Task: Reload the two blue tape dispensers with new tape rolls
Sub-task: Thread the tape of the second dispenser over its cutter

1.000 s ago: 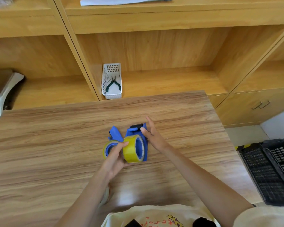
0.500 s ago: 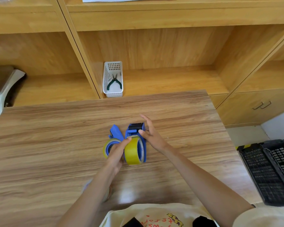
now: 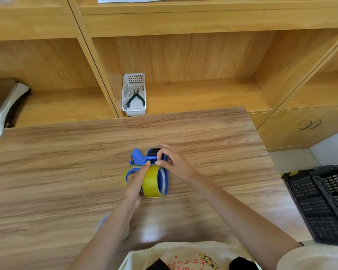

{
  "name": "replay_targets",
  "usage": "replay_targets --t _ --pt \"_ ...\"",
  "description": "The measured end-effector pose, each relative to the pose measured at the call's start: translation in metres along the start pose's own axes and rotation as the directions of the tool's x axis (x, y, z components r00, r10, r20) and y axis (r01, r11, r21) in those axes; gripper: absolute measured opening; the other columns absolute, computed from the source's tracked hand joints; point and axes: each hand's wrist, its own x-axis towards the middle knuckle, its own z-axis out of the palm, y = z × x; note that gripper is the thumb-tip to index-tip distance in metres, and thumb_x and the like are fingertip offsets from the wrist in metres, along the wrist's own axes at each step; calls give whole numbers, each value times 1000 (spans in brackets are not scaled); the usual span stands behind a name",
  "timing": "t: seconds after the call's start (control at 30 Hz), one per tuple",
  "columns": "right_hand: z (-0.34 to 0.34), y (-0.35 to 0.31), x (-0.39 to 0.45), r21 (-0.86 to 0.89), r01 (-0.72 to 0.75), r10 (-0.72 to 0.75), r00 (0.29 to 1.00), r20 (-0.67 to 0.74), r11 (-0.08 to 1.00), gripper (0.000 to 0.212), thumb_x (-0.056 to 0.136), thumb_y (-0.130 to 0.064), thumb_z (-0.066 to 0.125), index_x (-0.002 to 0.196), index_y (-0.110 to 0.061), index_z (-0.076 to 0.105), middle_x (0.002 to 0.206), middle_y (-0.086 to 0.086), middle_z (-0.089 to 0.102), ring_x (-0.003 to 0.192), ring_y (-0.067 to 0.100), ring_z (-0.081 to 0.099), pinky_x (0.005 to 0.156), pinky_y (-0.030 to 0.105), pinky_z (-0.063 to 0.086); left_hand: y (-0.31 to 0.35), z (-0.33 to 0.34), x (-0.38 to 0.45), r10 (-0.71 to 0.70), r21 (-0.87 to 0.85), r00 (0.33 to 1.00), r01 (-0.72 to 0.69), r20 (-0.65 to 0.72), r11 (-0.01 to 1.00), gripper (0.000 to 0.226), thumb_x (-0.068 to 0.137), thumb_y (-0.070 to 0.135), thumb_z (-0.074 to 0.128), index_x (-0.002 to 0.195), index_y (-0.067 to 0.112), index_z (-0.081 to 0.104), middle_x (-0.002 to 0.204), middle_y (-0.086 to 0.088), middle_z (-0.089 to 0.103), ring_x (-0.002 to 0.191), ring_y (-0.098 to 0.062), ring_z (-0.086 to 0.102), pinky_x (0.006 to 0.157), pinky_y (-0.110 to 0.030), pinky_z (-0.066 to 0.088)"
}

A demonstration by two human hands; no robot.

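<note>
- The yellow tape roll [image 3: 153, 181] sat in the right blue dispenser [image 3: 163, 172], beside the left hand [image 3: 134, 185].
- Left fingers [image 3: 145, 167] curled against the roll's side.
- The right hand [image 3: 177, 164] pinched the dispenser's front end.

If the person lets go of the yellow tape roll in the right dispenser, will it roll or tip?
The tape roll probably would not roll away: it sits in the blue dispenser, which seems to rest on the table. The pair stands on edge, so it might tip sideways. It is likely light, since fingertips of the left hand steady it.
</note>
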Motion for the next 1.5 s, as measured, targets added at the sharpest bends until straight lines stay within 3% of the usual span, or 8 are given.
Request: replay_targets --t 0.17,0.37,0.73,1.03,1.13,1.3,1.4,1.5 --pt "-3 0 5 -20 -45 45 998 -42 999 17 91 -39 65 87 -24 59 151 5 44 148 7 23 112 39 31 0 -5 -7 -3 47 986 -5 167 999 32 92 43 61 89 17 80 100 -6 78 95 -19 72 91 -45 53" --pt "-10 4 6 -164 -64 63 998 -15 984 15 89 -32 69 80 -20 64 147 2 51 135 8 45 97 36 48 -6 -3 -8 42 88 978 -61 203 994 17 90 29 65 86 17 77 84 -4 78 74 -11 73 75 -36 54" --pt "-16 -5 4 -137 -69 74 997 37 988 22 84 -45 71 83 -23 69 144 -7 52 130 2 47 101 33 45 -8 -1 -8 92 66 981 -104 170 992 29 91 35 65 70 25 81 78 -2 77 77 -16 72 86 -41 53" --pt "-22 -16 4 -439 -39 55 998 24 898 14 85 -38 72 86 -24 75 145 -13 51 123 9 55 96 33 37 -16 0 -4 132 77 981 -144 141 987 39 83 42 71 75 4 77 81 -8 74 78 -20 68 83 -37 50" --pt "-21 -20 4 -517 -26 69 996 64 856 19 90 -38 67 98 -24 76 151 -12 46 121 14 58 96 36 41 -17 -1 -3 165 72 974 -177 153 982 65 67 62 79 93 4 68 87 -15 59 82 -27 54 79 -39 44" --pt "-17 -23 3 -565 -5 40 998 50 825 17 93 -34 64 100 -21 72 152 -10 41 121 17 57 90 35 44 -20 -5 4 157 76 978 -168 136 983 70 59 70 80 96 15 58 88 -14 58 89 -27 55 86 -40 45" --pt "-16 -23 -3 -636 -6 -21 999 -35 772 19 90 -40 66 101 -27 74 132 -8 48 115 16 53 71 30 45 -20 -7 6 153 65 978 -163 140 985 65 62 68 80 94 16 58 91 -18 70 121 -21 61 113 -48 37" --pt "-15 -25 -6 -686 -32 -20 998 -67 727 26 92 -45 61 111 -31 73 114 -5 54 106 17 54 63 29 39 -19 -6 5 152 56 980 -160 125 986 69 61 69 80 86 7 64 109 1 75 128 -23 56 114 -55 34"
